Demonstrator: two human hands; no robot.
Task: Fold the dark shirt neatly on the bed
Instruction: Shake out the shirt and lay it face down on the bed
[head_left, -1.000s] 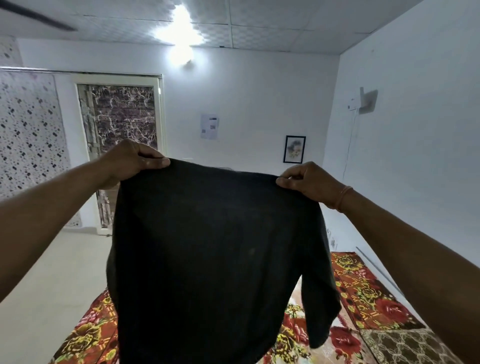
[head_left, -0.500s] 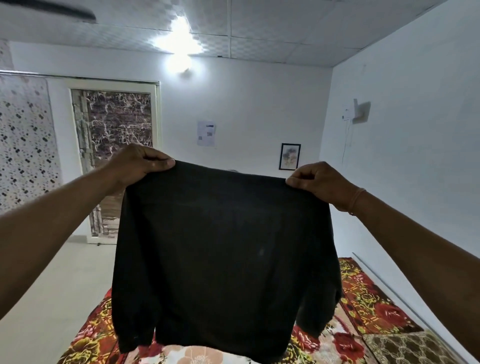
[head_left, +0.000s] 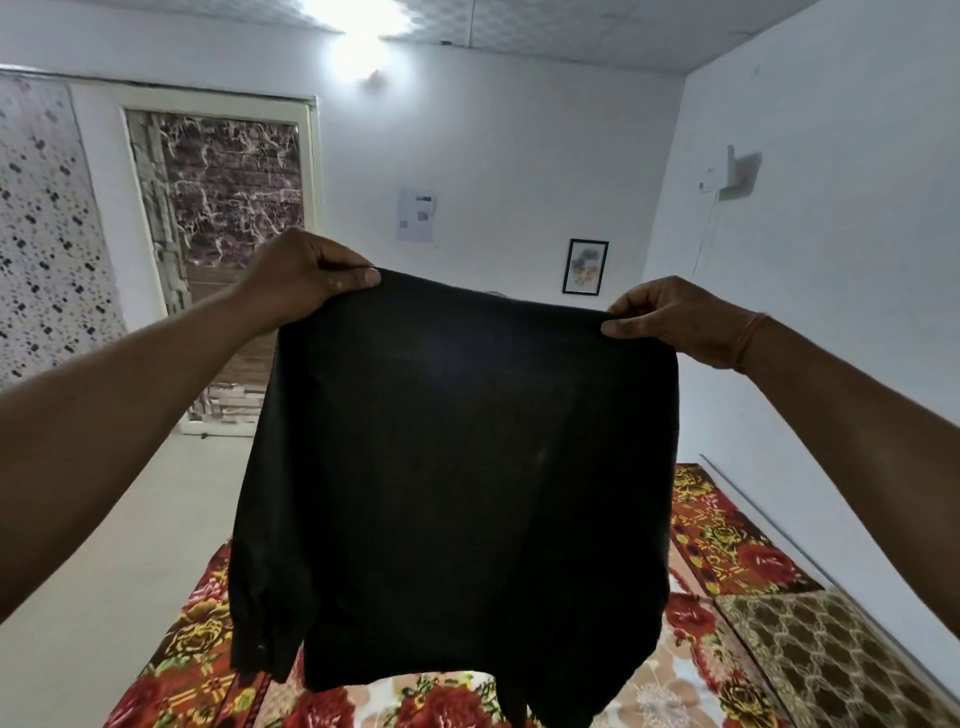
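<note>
- spread low across the bottom of the view: the bed (head_left: 727, 545), under a red floral cover, with a brown patterned cushion (head_left: 831, 654) at its right side; by the task, the landing place for the folding.
- held up in the air above that bed, apart from it as far as can be seen: the dark shirt (head_left: 457, 467); probably lifted this way to let its own weight pull out creases and square the cloth before laying it flat.
- looks plain, near black and matte, hanging as one broad panel; top edge drawn almost straight, dipping slightly between the two grips; bottom hem uneven.
- shows a sleeve (head_left: 260, 597) draped down the left side, with a small button near the cuff; right side hard to read, dark on dark.
- pinched at the top left corner by the left hand (head_left: 311, 275), thumb on the near face, fingers curled over the edge.
- pinched at the top right corner by the right hand (head_left: 670, 322) likewise; set well apart from the other, likely to keep the top edge taut.
- no fold visible yet.
</note>
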